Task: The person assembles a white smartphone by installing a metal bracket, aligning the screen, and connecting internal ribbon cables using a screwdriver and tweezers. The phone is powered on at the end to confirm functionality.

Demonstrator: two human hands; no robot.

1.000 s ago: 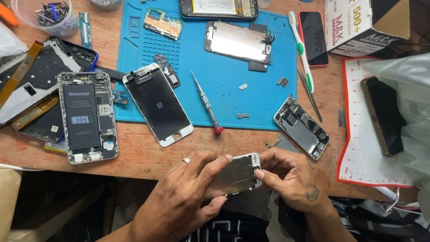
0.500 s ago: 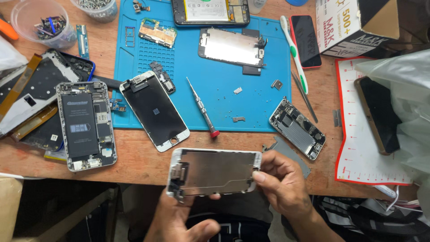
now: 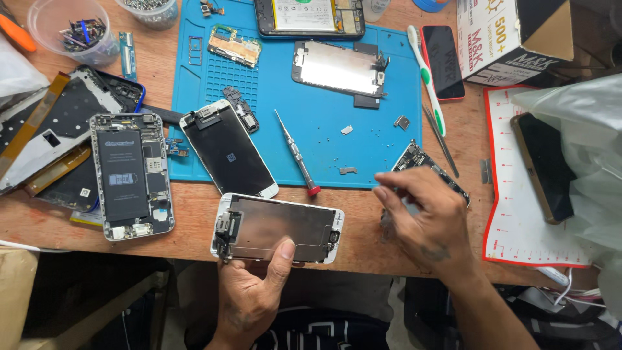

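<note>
Silver shielding metal faces upward on the detached screen assembly (image 3: 278, 228), which is gripped from below by the left hand (image 3: 249, 295), the thumb (image 3: 283, 254) pressed on the near edge of the plate. The assembly is held level just over the near edge of the wooden bench (image 3: 194, 214), its connector end turned to the person's left. The right hand (image 3: 424, 223) is seen apart from it, hovering above an opened phone chassis (image 3: 414, 159) at the corner of the blue work mat (image 3: 324, 139); its fingers (image 3: 389, 188) are drawn together as if pinching, but whether anything small is held between them cannot be told.

On the mat a red-tipped screwdriver (image 3: 297, 154) lies near the assembly, with loose small brackets (image 3: 347, 170) beside it and a second screen (image 3: 228, 149) face up. A gutted phone body (image 3: 131, 175) rests further left.

For good handling, the assembly is judged best supported along its frame edges, with no thumb pressure near the flex cables. Small parts picked from the chassis area are best carried low over the mat, so that a dropped part is caught there.
</note>
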